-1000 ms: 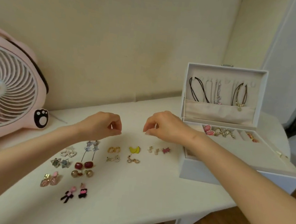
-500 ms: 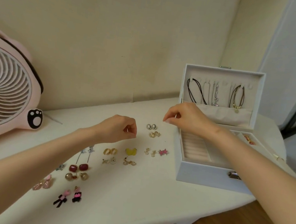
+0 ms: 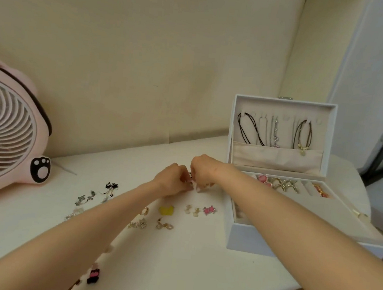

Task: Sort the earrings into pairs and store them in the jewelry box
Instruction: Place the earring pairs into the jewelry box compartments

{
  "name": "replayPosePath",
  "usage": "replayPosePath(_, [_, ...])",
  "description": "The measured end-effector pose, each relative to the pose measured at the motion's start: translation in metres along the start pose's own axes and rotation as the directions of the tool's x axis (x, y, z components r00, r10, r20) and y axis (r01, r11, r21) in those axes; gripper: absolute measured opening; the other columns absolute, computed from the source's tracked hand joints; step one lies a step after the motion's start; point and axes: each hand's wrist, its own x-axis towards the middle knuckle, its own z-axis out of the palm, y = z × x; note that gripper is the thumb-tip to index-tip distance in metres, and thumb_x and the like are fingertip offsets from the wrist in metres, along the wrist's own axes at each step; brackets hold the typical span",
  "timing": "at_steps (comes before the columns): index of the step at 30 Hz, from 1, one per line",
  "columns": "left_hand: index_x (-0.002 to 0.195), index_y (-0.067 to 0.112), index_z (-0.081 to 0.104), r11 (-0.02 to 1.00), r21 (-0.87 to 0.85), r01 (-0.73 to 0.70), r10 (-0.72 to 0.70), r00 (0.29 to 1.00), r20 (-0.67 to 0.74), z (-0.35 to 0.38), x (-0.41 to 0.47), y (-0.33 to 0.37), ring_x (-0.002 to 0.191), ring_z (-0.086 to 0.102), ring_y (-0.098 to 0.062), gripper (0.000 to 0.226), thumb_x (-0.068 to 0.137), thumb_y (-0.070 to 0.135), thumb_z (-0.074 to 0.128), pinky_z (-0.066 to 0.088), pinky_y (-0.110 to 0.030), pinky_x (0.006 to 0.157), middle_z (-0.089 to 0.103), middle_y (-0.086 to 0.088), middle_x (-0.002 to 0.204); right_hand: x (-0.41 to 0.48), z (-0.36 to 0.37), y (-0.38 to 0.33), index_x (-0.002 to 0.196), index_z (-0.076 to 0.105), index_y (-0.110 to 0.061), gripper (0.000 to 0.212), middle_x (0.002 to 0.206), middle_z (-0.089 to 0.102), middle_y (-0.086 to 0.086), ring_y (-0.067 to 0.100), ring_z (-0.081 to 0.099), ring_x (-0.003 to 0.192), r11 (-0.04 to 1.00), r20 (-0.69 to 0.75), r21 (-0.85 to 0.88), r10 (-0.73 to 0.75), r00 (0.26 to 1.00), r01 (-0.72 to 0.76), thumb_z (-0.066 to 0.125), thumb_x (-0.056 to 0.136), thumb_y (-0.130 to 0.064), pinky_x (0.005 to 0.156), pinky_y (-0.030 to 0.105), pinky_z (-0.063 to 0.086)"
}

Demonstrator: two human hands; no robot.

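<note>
**Tiny, light and easy to drop: a fiddly pick-up**

The left hand (image 3: 171, 183) and right hand (image 3: 203, 172) were knuckle to knuckle low over the bench (image 3: 195, 275), with all fingers curled and their tips drawn down as if to pinch. A dark-rimmed earring (image 3: 190, 175) peeked from the gap between them. I could not tell which hand had it, or whether either truly gripped anything, because the knuckles covered the fingertips.

Such pieces probably weigh next to nothing. They look like stiff metal on a thin post or hook, and would likely skid on a smooth top. The safer hold is probably by the edges of the decorated front, since the post could bend.

Just nearer than the hands lay a pale gold pair (image 3: 192, 210), a pink pair (image 3: 209, 209) and a yellow pair (image 3: 166, 210), with a gold dangling pair (image 3: 164, 225) nearer again. Left of the left forearm sat silver twisted earrings (image 3: 85, 197) and black drop earrings (image 3: 111, 186). That forearm hid part of several pairs, and a pink-and-black piece (image 3: 93, 276) showed only partly beside it.

Right of the right hand stood the open jewelry box (image 3: 269, 245), apart from the loose pairs. The right forearm crossed its front compartments and hid what they held. The pieces in its far row (image 3: 276, 184) were too small to name. Necklaces (image 3: 248, 129) hung in the lid, and a pink fan (image 3: 5, 130) was cut off far to the left.
</note>
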Motion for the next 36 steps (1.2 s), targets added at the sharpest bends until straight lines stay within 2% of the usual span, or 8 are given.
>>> replayPosePath(6, [0.097,0.009,0.062,0.999,0.041,-0.034,0.035,0.999,-0.038,-0.007,-0.012,-0.012,0.084,0.053,-0.015,0.025,0.084,0.030,0.065,0.040,-0.024,0.072,0.054,-0.005,0.105,0.009,0.008,0.007,0.092,0.062,0.001,0.025,0.088,0.067,0.010,0.025,0.066,0.084,0.996,0.034,0.081,0.017,0.999,-0.020,0.077,0.074,-0.008,0.081,0.036,0.056])
replayPosePath(10, [0.094,0.012,0.058,0.999,-0.017,-0.036,0.035,0.997,-0.067,-0.014,-0.020,-0.007,0.082,0.055,-0.017,0.018,0.086,0.028,0.063,0.043,-0.021,0.067,0.058,-0.001,0.099,-0.003,0.002,0.005,0.106,0.062,0.003,0.028,0.104,0.068,0.016,0.030,0.070,0.085,0.982,0.054,0.188,-0.015,0.998,0.005,0.068,0.079,-0.003,0.081,0.041,0.057])
replayPosePath(16, [0.087,0.008,0.058,0.955,-0.277,-0.105,0.045,0.976,-0.215,-0.035,-0.036,0.026,0.068,0.064,-0.014,0.015,0.084,0.020,0.066,0.052,-0.031,0.068,0.069,-0.006,0.083,-0.054,-0.032,0.013,0.096,0.053,-0.002,0.018,0.099,0.062,0.015,0.020,0.069,0.061,0.903,-0.139,0.409,-0.081,0.987,0.132,0.061,0.081,0.003,0.049,0.022,0.054])
replayPosePath(19, [0.089,0.005,0.059,0.903,-0.386,-0.190,0.104,0.967,-0.233,-0.036,-0.045,0.051,0.068,0.066,-0.012,0.016,0.085,0.020,0.066,0.055,-0.027,0.067,0.069,-0.007,0.082,-0.094,-0.047,0.039,0.094,0.055,-0.005,0.016,0.087,0.062,0.008,0.005,0.064,0.050,0.822,-0.294,0.542,-0.009,0.956,0.174,0.060,0.081,0.003,0.046,0.017,0.049])
replayPosePath(22, [0.090,0.003,0.060,0.844,-0.463,-0.272,0.190,0.958,-0.217,-0.027,-0.047,0.077,0.069,0.066,-0.012,0.014,0.086,0.016,0.064,0.053,-0.019,0.062,0.069,-0.011,0.084,-0.122,-0.048,0.083,0.093,0.062,-0.008,0.010,0.079,0.067,0.004,0.011,0.067,0.058,0.762,-0.375,0.625,0.101,0.922,0.170,0.061,0.085,-0.003,0.056,0.018,0.053])
replayPosePath(25, [0.088,0.007,0.061,0.819,-0.456,-0.349,0.290,0.937,-0.195,-0.013,-0.042,0.104,0.080,0.066,-0.022,0.009,0.086,0.015,0.064,0.054,-0.028,0.073,0.067,-0.009,0.085,-0.131,-0.037,0.130,0.091,0.068,-0.009,0.009,0.074,0.070,0.007,0.013,0.067,0.058,0.723,-0.384,0.683,0.235,0.893,0.104,0.063,0.086,-0.005,0.059,0.019,0.053])
replayPosePath(28, [0.091,0.009,0.061,0.799,-0.454,-0.394,0.349,0.919,-0.184,0.001,-0.028,0.131,0.075,0.064,-0.014,0.008,0.086,0.014,0.064,0.051,-0.024,0.074,0.065,-0.003,0.083,-0.133,-0.020,0.163,0.091,0.071,-0.008,0.010,0.078,0.071,0.012,0.017,0.069,0.065,0.686,-0.404,0.725,0.360,0.841,0.054,0.065,0.084,-0.002,0.063,0.020,0.058])
replayPosePath(36, [0.093,0.010,0.059,0.810,-0.446,-0.382,0.327,0.924,-0.198,0.045,0.027,0.182,0.075,0.054,-0.012,0.012,0.085,0.019,0.064,0.044,-0.021,0.067,0.060,-0.003,0.085,-0.121,0.012,0.198,0.094,0.072,-0.009,0.014,0.073,0.065,0.006,0.015,0.063,0.061,0.737,-0.545,0.675,0.471,0.694,0.030,0.064,0.084,-0.004,0.056,0.013,0.051])
